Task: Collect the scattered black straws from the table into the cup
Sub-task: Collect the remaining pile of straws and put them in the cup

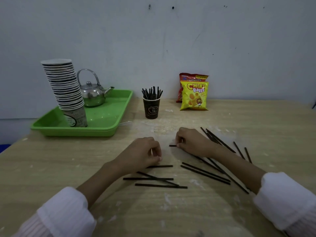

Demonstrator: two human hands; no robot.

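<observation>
Right grip (193, 142) is curled down on the worktop (51, 168), its fingertips pinching a straw (172, 145) whose short dark end pokes out to the left; the rest of it is hidden under the palm. Left grip (143, 153) is curled too, thumb against forefinger, just above another straw (160, 166) that runs out from beneath it. I cannot tell whether it has that one pinched or only hovers over it. The cup (151, 108) stands upright further back, between the green tray (77, 133) and the snack bags (194, 96), well apart from both grips, with a bunch of collected straws (152, 93) standing in it. Many more lie flat: a crossed cluster (153, 178) near the left forearm, a fan (205, 172) under and beside the right forearm, and a few more (239, 150) out to the right. I judge I am partway through, at the pick-up step. The next move calls for lifting the pinched straw clear of the worktop, tipping it toward upright and carrying it forward over the rim. It then has to drop in among the others without knocking over what looks like a light paper cup. These thin straws lie flush with the surface, so each pick likely needs a fine fingertip pinch.
</observation>
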